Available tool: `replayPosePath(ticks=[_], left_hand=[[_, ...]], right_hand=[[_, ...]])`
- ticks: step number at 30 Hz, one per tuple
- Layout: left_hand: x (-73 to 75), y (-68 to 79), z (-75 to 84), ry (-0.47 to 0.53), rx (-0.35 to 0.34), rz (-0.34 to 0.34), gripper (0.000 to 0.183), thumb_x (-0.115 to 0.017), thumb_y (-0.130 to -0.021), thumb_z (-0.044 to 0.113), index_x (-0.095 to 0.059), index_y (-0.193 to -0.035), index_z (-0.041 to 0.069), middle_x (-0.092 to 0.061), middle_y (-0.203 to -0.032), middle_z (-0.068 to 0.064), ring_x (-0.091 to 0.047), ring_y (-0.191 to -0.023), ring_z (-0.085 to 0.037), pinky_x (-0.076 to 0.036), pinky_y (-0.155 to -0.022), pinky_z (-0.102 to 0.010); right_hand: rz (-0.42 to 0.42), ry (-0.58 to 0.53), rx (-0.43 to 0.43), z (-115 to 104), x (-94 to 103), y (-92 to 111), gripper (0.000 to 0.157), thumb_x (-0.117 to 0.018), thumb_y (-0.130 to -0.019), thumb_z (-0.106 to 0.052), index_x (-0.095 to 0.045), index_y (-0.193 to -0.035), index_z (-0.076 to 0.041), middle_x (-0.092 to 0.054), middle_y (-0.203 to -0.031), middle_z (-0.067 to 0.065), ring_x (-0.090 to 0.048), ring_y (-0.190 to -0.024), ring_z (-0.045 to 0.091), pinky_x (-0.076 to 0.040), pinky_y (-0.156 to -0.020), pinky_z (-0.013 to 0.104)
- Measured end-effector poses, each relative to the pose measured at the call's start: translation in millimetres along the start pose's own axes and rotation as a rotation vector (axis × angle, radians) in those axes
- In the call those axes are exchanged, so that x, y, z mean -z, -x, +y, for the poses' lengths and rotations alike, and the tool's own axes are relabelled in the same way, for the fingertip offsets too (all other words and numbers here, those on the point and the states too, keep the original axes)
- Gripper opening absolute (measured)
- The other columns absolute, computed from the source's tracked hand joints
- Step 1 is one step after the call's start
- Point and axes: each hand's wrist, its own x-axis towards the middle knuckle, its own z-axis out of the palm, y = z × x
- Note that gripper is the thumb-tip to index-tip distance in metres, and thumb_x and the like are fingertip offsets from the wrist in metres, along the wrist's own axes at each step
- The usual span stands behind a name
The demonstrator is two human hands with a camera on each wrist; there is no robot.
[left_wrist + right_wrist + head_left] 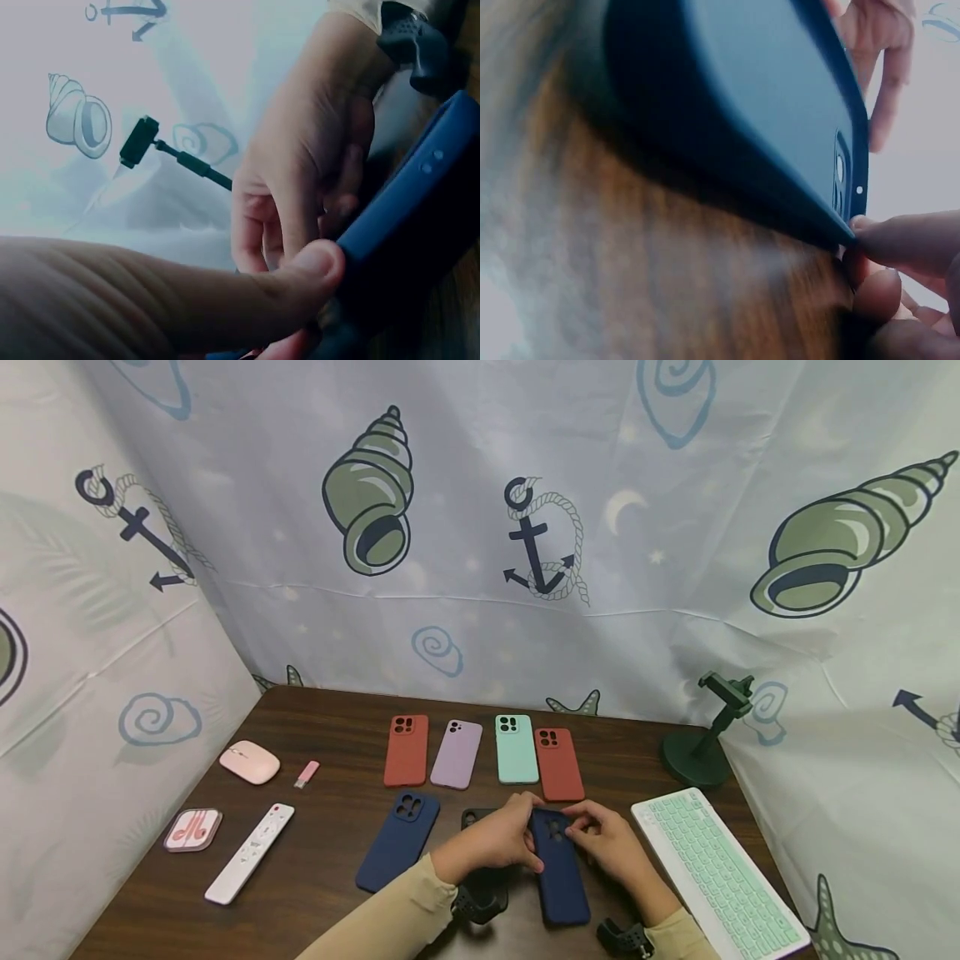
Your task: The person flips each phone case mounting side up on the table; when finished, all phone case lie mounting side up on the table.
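Note:
In the head view a navy phone case (564, 889) is tilted up off the table between both hands, its camera cutouts toward the far end. My left hand (504, 839) grips its left edge near the top; the left wrist view shows the thumb (311, 264) at the case's edge. With thumb and fingertips my right hand (606, 842) pinches the top right corner, seen close in the right wrist view, where the hollow inner side of the case (772, 82) shows. Under the left hand lies a black phone case (472, 817), mostly covered.
Another navy case (397, 843) lies left. Behind stand out red (406, 760), lilac (456, 758), mint (517, 756) and second red (562, 772) cases. A keyboard (720, 868) and green stand (697, 756) are right; mouse (251, 762), USB stick (307, 774), earphone box (193, 830), remote (250, 854) left.

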Motion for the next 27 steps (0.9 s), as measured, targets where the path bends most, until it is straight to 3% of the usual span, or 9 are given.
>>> replayPosePath(ticks=[5, 8, 14, 20, 27], left_hand=[[-8.0, -3.1, -5.0, -0.234, 0.0, 0.072, 0.081, -0.091, -0.076, 0.026, -0.047, -0.143, 0.01, -0.046, -0.112, -0.004, -0.053, -0.088, -0.009, -0.049, -0.077, -0.025], [-14.4, -5.4, -8.5, -0.382, -0.023, 0.093, 0.077, -0.087, -0.078, 0.038, -0.051, -0.142, 0.011, -0.045, -0.114, -0.003, -0.047, -0.099, -0.013, -0.047, -0.085, -0.029], [-18.6, -5.4, -15.2, -0.527, -0.098, 0.071, 0.078, -0.078, -0.085, 0.046, -0.049, -0.147, 0.008, -0.045, -0.118, -0.006, -0.046, -0.106, -0.014, -0.048, -0.089, -0.027], [-16.1, -3.7, -20.5, -0.555, -0.151, 0.042, 0.083, -0.073, -0.089, 0.047, -0.041, -0.153, 0.005, -0.044, -0.123, -0.007, -0.047, -0.109, -0.012, -0.048, -0.091, -0.026], [-9.2, -3.4, -19.1, -0.509, -0.168, 0.022, 0.074, -0.072, -0.092, 0.047, -0.046, -0.152, 0.013, -0.045, -0.127, -0.004, -0.045, -0.112, -0.012, -0.048, -0.095, -0.028]], right_hand=[[-0.005, -0.114, -0.067, -1, 1.3, 1, 0.027, -0.072, -0.095, -0.017, -0.066, -0.121, -0.021, -0.064, -0.089, 0.011, -0.058, -0.047, 0.022, -0.049, -0.038, 0.042], [-0.004, -0.164, -0.086, -1, 1.5, 2, 0.027, -0.07, -0.095, -0.013, -0.065, -0.122, -0.017, -0.061, -0.089, 0.017, -0.059, -0.048, 0.025, -0.052, -0.042, 0.045], [0.024, -0.166, -0.096, 1, -2.4, 2, 0.026, -0.069, -0.095, -0.012, -0.065, -0.12, -0.016, -0.06, -0.087, 0.017, -0.059, -0.047, 0.027, -0.052, -0.042, 0.046], [0.061, -0.142, -0.1, -2, -6.1, 2, 0.024, -0.071, -0.094, -0.013, -0.065, -0.117, -0.017, -0.061, -0.083, 0.013, -0.058, -0.046, 0.026, -0.051, -0.041, 0.045], [0.07, -0.094, -0.105, -3, 2.2, 2, 0.025, -0.071, -0.096, -0.018, -0.063, -0.119, -0.016, -0.059, -0.083, 0.011, -0.056, -0.046, 0.024, -0.049, -0.039, 0.042]])
